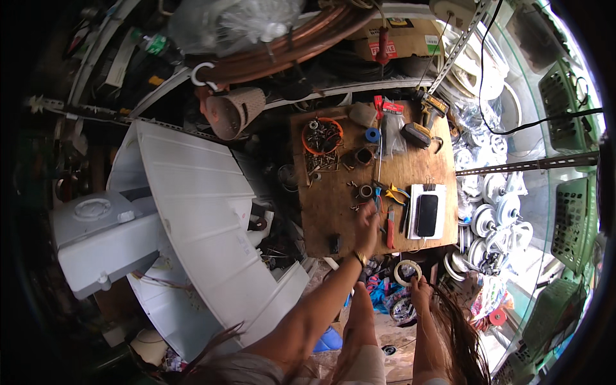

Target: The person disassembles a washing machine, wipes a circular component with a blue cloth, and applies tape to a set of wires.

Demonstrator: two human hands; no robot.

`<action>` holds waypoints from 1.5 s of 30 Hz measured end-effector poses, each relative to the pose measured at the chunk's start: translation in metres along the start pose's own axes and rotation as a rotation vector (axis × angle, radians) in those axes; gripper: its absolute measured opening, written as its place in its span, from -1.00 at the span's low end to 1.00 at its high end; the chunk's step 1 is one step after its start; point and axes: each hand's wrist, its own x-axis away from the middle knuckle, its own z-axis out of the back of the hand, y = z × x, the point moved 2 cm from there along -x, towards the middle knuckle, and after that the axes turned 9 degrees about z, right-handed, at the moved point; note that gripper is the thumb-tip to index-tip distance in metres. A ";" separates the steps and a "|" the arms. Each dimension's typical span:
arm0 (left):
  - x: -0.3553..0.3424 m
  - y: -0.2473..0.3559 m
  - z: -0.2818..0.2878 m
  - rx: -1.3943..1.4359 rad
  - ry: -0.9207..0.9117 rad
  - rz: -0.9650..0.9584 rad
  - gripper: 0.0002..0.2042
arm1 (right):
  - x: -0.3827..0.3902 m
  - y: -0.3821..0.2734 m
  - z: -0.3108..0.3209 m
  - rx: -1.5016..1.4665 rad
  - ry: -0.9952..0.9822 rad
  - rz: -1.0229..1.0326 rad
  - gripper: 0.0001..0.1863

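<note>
My left hand [366, 226] reaches over the wooden work board [317, 218], fingers curled beside blue-handled pliers [378, 194]; what they hold, if anything, I cannot make out. My right hand [421, 292], low at the right, grips a roll of pale tape [407, 265] below the board's front edge. Near the left hand lie a metal ring [366, 190], yellow-handled pliers [398, 196] and a red-handled knife [391, 231]. To the right a black phone [427, 215] rests on a white pad. Farther back are an orange bowl of small parts [321, 135] and a cordless drill [423, 126].
A large white appliance casing [183, 212] stands at the left of the board. Coiled copper pipe [269, 64] and a perforated cup [234, 112] are overhead. White wheel-like parts [487, 218] and green baskets [571, 218] fill the right. A black cable [545, 120] crosses there.
</note>
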 end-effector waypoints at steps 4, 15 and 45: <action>0.091 -0.060 0.011 -0.155 -0.163 -0.128 -0.56 | 0.021 0.031 -0.003 -0.209 0.118 0.098 -0.87; 0.309 0.091 0.109 -0.045 -0.621 -0.198 -0.63 | 0.141 -0.103 -0.076 0.160 0.173 0.576 -0.73; 0.405 0.085 0.478 -0.687 -0.332 -0.138 -0.59 | 0.163 -0.026 -0.146 -0.435 0.586 0.351 -0.78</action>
